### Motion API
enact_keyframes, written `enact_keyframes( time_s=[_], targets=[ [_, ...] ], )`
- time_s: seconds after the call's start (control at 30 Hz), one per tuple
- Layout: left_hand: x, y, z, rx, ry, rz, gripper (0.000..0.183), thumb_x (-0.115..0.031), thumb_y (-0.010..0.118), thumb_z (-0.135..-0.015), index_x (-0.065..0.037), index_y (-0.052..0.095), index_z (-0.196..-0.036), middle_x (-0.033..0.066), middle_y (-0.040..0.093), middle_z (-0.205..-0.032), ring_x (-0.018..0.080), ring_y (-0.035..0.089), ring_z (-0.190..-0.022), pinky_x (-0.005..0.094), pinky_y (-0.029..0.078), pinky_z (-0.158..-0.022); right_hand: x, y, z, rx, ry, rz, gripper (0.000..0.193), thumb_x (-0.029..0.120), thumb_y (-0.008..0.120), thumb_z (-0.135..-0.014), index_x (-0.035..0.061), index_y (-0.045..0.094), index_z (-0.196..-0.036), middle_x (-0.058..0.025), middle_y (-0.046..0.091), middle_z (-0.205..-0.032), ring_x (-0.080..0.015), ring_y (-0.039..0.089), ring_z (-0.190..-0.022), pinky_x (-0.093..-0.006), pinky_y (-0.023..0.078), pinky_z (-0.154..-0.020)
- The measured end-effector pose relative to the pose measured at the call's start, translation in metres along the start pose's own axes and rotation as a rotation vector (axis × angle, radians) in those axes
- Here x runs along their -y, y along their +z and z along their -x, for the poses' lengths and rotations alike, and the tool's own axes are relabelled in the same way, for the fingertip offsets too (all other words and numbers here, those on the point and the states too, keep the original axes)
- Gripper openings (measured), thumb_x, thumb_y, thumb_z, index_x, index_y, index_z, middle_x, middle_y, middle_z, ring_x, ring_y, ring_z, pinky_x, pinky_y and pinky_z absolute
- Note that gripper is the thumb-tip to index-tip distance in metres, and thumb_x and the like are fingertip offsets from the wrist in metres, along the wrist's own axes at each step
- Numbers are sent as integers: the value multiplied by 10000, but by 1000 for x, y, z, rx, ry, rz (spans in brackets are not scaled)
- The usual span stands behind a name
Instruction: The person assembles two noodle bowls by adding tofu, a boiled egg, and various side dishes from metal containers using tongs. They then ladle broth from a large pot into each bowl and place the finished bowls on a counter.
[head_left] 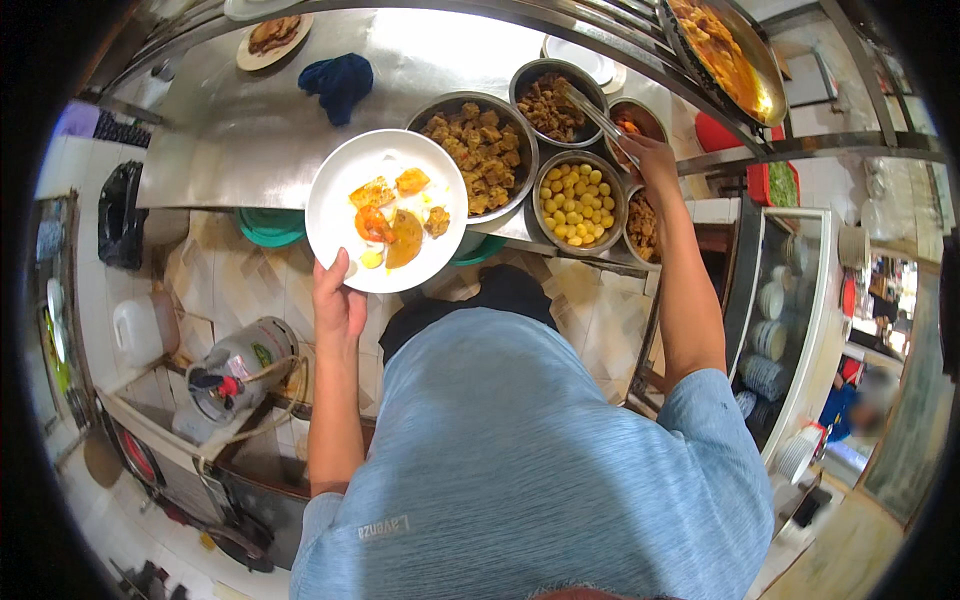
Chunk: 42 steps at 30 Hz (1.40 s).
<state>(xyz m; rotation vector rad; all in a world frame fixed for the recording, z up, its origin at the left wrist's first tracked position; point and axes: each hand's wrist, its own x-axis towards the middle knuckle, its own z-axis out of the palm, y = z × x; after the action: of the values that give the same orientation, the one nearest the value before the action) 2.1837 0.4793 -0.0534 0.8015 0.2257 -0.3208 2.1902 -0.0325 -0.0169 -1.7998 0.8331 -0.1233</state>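
My left hand [338, 300] grips the near left rim of a white plate [330, 200], held at the front edge of the steel counter. Several pieces of orange and brown cooked food [405, 238] lie on the plate. My right hand [655, 165] is closed around metal tongs [600, 118], whose tips reach into a steel bowl of dark brown meat pieces [550, 105]. Nearby stand a larger bowl of yellow-brown chunks [475, 150] and a bowl of round yellow balls [577, 203]. Beneath my right forearm, a bowl of brown food [643, 225] is partly covered.
On the steel counter [230, 130] lie a dark blue cloth [337, 85] and a small plate of meat [273, 42]. A metal rack overhead holds a pan of orange food [725, 60]. A gas cylinder [240, 365] stands to the left, and a glass cabinet of dishes [775, 320] to the right.
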Motion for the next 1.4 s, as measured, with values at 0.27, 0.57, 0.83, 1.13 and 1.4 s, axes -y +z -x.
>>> enact_keyframes(
  time_s=[0.27, 0.57, 0.83, 1.13, 1.4],
  targets=[
    [78, 66, 23, -121, 106, 58, 557, -136, 652, -986, 9, 439, -1479, 153, 588, -1421, 278, 578, -1314, 450, 452, -1136, 26, -30, 29, 88, -158, 214, 414, 212, 782, -872, 5, 743, -1229, -79, 747, -867, -113, 670, -740, -275, 516, -661],
    [118, 89, 131, -296, 188, 123, 605, -70, 667, -949, -1, 409, -1492, 154, 582, -1403, 266, 578, -1302, 422, 462, -1113, 82, 12, 102, 755, -1026, 488, 396, 194, 827, -838, 7, 723, -1171, -100, 692, -855, -203, 633, -682, -343, 503, -635],
    [147, 57, 247, -549, 453, 263, 618, -65, 666, -942, 18, 403, -1495, 146, 576, -1401, 250, 565, -1300, 400, 443, -1117, 92, 79, 156, 1070, -1111, 371, 421, 211, 823, -855, -2, 718, -1203, -111, 688, -844, -203, 642, -745, -324, 502, -713],
    [189, 19, 394, -764, 702, 382, 685, -88, 717, -910, -18, 410, -1518, 113, 564, -1419, 224, 535, -1321, 381, 422, -1121, 76, 150, 335, 1388, -1439, 536, 435, 210, 839, -825, 42, 718, -1207, -119, 648, -824, -238, 599, -650, -355, 491, -616],
    [241, -50, 574, -847, 900, 439, 717, -96, 728, -899, -19, 401, -1532, 121, 572, -1425, 219, 553, -1314, 377, 455, -1095, -15, 180, 546, 1633, -1432, 520, 395, 216, 806, -858, 30, 726, -1197, -130, 686, -853, -225, 621, -689, -351, 503, -670]
  ],
)
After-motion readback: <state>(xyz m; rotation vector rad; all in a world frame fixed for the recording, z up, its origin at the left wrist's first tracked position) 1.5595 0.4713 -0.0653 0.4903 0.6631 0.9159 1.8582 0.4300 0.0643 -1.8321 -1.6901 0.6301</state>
